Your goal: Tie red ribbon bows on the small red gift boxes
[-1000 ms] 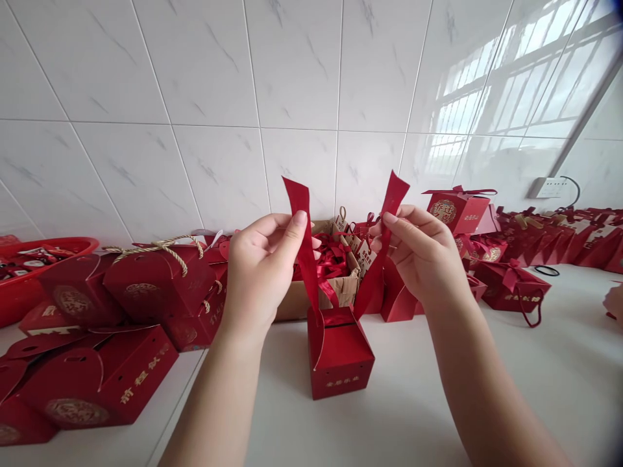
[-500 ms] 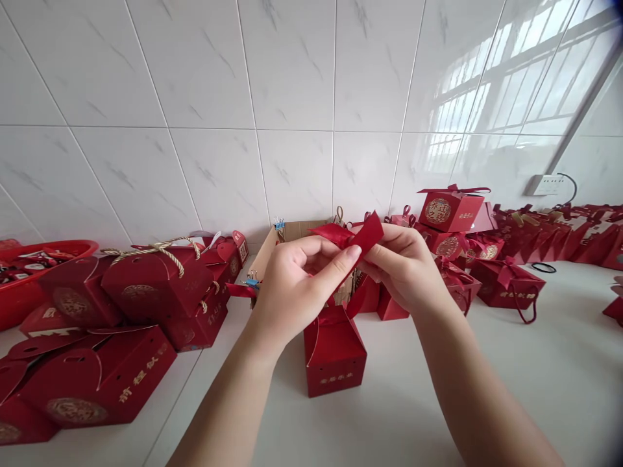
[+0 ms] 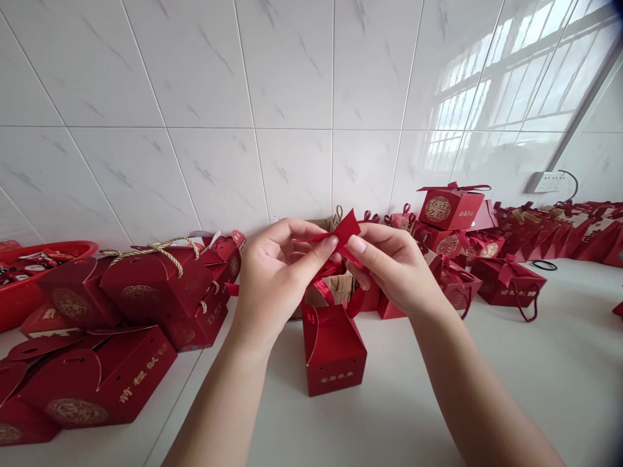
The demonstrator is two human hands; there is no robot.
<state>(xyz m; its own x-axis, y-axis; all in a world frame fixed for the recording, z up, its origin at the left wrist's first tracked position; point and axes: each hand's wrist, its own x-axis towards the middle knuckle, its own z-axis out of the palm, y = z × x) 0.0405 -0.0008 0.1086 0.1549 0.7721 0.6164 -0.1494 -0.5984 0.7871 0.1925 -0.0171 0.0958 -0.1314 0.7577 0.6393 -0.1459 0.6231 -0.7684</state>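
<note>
A small red gift box point(image 3: 333, 353) with gold lettering stands on the white counter point(image 3: 409, 402) in front of me. A red ribbon point(image 3: 343, 235) runs up from the box's top to my hands. My left hand point(image 3: 275, 275) pinches the ribbon between thumb and forefinger. My right hand point(image 3: 396, 266) pinches the same ribbon close beside it, the fingertips of both hands almost touching above the box. The ribbon's two ends are crossed and folded between my fingers.
Larger red gift boxes point(image 3: 104, 373) with rope handles are piled at the left, beside a red tray point(image 3: 29, 275). A brown cardboard box point(image 3: 335, 288) of ribbons stands behind the small box. Many finished red boxes point(image 3: 506, 275) line the right wall. A wall socket point(image 3: 545, 183) is at far right.
My hands held the two ribbon ends apart and upright; they have come together above the box, crossing and folding the ends. The small box has stayed in place.
</note>
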